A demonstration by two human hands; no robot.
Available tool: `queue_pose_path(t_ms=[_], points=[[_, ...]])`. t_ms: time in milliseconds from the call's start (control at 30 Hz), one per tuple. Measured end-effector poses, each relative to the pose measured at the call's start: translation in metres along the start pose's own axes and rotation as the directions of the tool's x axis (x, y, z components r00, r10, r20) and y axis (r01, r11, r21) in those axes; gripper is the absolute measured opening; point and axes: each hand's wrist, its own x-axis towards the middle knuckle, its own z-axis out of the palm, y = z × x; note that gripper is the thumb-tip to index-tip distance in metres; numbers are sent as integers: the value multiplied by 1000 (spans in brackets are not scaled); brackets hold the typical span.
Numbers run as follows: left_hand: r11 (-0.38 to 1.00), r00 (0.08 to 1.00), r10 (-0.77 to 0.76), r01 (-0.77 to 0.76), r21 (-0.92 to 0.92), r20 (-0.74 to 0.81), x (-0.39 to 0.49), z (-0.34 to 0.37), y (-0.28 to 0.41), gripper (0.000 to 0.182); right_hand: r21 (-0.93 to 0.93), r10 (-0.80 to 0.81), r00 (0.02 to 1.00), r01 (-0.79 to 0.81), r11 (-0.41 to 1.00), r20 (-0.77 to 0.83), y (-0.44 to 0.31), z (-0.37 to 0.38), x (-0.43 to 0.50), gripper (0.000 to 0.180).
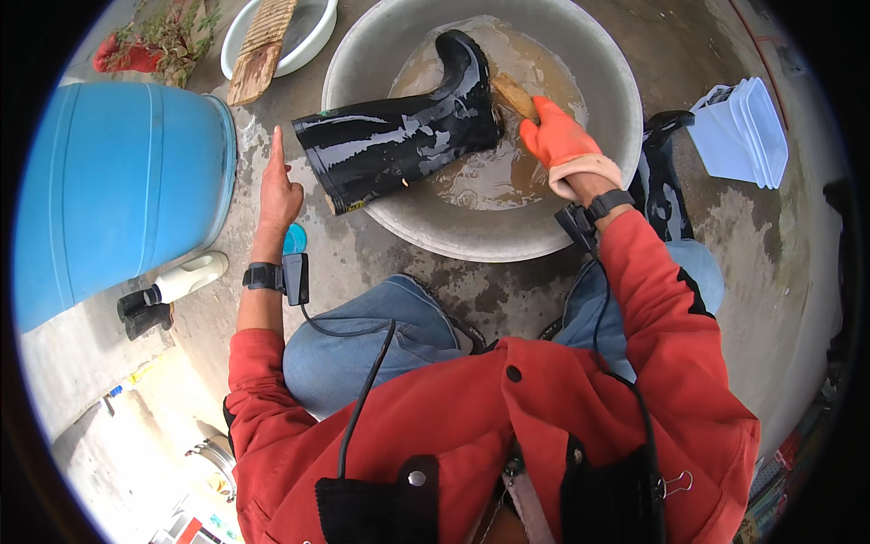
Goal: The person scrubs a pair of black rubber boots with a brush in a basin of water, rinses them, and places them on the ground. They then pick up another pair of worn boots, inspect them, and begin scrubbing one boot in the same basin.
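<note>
A wet black rubber boot (408, 132) lies across a large metal basin (435, 234), its foot over the murky water (537, 61) and its shaft reaching past the left rim. My right hand (561, 139), in an orange rubber glove, grips a wooden-backed brush (514, 96) close beside the boot's sole. The brush's bristles are hidden. My left hand (277, 187) is bare and seen edge-on, holding nothing, with one finger extended. It is apart from the boot, left of the shaft opening.
A blue barrel (129, 183) lies at left, near a white bottle (192, 277). A wooden washboard (262, 51) rests in a white basin (309, 47). Another black boot (663, 180) stands right of the metal basin, beside stacked white plastic containers (739, 132). A teal round object (294, 239) lies near my left wrist.
</note>
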Motion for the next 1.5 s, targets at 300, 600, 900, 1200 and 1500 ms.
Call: queue_pose_path(t_ms=[300,600,900,1200,1500], points=[[465,855,330,-516,719,400,-5,25,32,86,582,289,853,-511,633,435,25,18,7,52],[463,726,437,-687,560,531,25,20,78,34,219,59,943,-136,966,327,-124,9,-116,63],[835,838,447,-516,190,312,58,2,210,19,-429,-103,963,205,879,249,81,-7,-17,49],[992,944,112,-87,-93,310,134,13,300,29,779,396,917,-285,558,52,11,-56,-27,62],[743,902,-44,316,-590,428,155,19,270,24,656,-177,970,242,715,-165,-108,-99,-54,68]])
